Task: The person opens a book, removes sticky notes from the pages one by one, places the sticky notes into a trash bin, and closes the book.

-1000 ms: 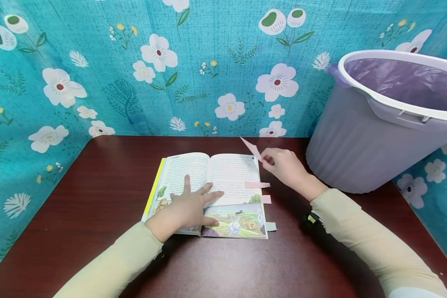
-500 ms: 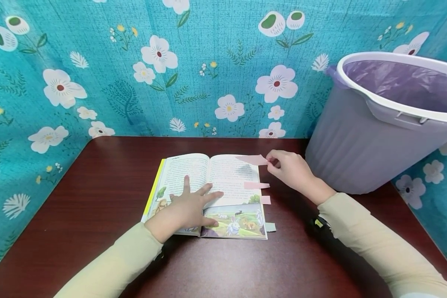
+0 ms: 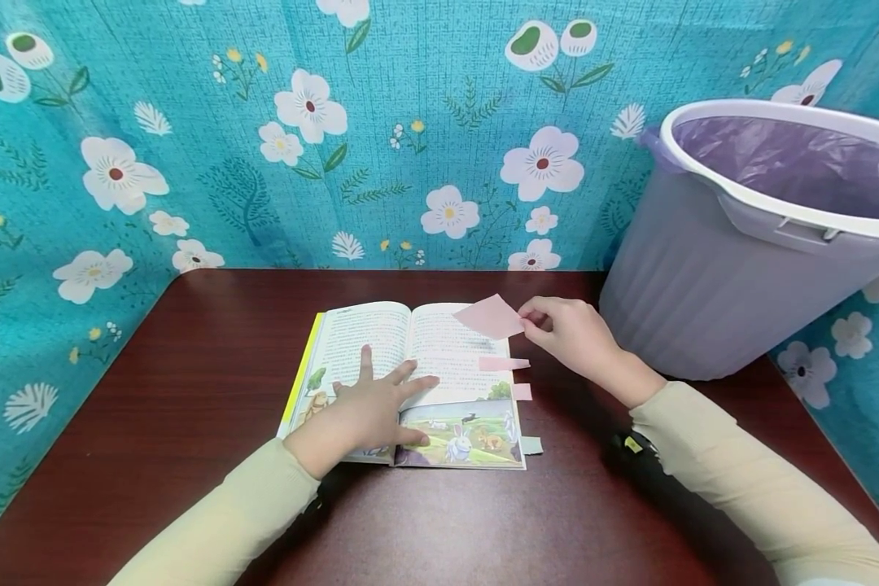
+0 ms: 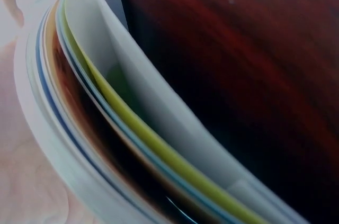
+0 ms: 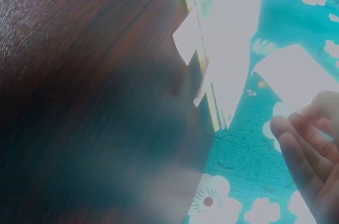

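An illustrated book [image 3: 454,334] lies spread on the table, text on both pages and rabbits pictured below. With fingers splayed, my left hand [image 3: 362,415] rests across its middle. My right hand [image 3: 575,334] pinches one corner of a pink sticky note [image 3: 492,317] between thumb and fingertips, over the upper right of the right page. The same sticky note [image 5: 296,73] looks washed out in the right wrist view. A pink strip [image 3: 501,364] lies on the right page and juts past its edge. Lower down, a pink tab [image 3: 523,392] and a pale tab [image 3: 531,446] stick out.
A grey bin [image 3: 732,268] with a purple liner stands at the back right, beyond my right hand. A blue flowered cloth [image 3: 410,163] hangs behind the dark wooden table [image 3: 190,366]. Book pages [image 4: 169,123] fill much of the left wrist view, blurred.
The pink sticky note has turned from nearly edge-on to flat toward the head camera. My right hand has shifted slightly right and down. The left hand stays in place on the book.
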`<move>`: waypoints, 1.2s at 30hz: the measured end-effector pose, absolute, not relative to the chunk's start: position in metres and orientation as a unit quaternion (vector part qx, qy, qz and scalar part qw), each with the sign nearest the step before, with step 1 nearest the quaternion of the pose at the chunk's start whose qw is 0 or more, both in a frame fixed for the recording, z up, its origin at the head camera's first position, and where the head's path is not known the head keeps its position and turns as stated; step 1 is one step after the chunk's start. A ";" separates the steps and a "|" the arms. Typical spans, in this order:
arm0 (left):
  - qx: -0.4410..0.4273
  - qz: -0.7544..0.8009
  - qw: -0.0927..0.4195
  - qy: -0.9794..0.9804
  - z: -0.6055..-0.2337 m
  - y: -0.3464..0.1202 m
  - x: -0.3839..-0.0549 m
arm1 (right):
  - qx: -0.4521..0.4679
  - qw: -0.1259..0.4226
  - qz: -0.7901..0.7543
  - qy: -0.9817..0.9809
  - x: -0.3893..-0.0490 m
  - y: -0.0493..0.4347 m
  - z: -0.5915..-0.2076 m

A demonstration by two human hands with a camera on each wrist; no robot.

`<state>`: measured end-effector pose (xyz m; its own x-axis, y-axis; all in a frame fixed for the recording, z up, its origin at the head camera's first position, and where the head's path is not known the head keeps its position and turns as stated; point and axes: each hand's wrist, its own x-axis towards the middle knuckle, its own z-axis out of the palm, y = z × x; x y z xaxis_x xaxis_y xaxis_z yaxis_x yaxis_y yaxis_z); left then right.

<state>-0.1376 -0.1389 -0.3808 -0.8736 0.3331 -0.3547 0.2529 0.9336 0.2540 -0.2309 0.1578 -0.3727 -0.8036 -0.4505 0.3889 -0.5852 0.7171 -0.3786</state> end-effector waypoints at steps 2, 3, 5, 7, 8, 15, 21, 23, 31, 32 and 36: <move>0.151 0.097 0.201 0.963 -0.380 -0.140 -0.138 | 0.285 0.140 0.250 -0.915 -0.229 0.158 -0.371; 0.150 0.095 0.203 0.963 -0.380 -0.140 -0.138 | 0.285 0.141 0.254 -0.913 -0.229 0.158 -0.370; 0.150 0.091 0.205 0.963 -0.379 -0.140 -0.138 | 0.284 0.142 0.266 -0.910 -0.227 0.159 -0.368; 0.153 0.088 0.203 0.963 -0.379 -0.140 -0.138 | 0.279 0.142 0.279 -0.908 -0.226 0.160 -0.366; 0.154 0.088 0.203 0.963 -0.379 -0.140 -0.138 | 0.277 0.141 0.285 -0.907 -0.226 0.161 -0.365; 0.157 0.082 0.196 0.964 -0.380 -0.139 -0.139 | 0.261 0.133 0.316 -0.902 -0.221 0.165 -0.355; 0.157 0.088 0.195 0.964 -0.380 -0.138 -0.137 | 0.239 0.117 0.358 -0.895 -0.217 0.170 -0.348; 0.157 0.087 0.196 0.964 -0.381 -0.138 -0.135 | 0.231 0.120 0.363 -0.895 -0.216 0.173 -0.346; 0.154 0.084 0.192 0.966 -0.382 -0.138 -0.132 | 0.220 0.131 0.370 -0.893 -0.211 0.181 -0.331; 0.154 0.084 0.190 0.966 -0.383 -0.138 -0.132 | 0.221 0.134 0.367 -0.894 -0.211 0.182 -0.328; 0.157 0.089 0.182 0.967 -0.382 -0.138 -0.133 | 0.228 0.146 0.354 -0.895 -0.211 0.187 -0.315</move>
<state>-0.1334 -0.1377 -0.3825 -0.8844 0.3352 -0.3247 0.2705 0.9352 0.2285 -0.2113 0.1867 -0.3155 -0.8530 -0.3051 0.4233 -0.5122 0.6445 -0.5676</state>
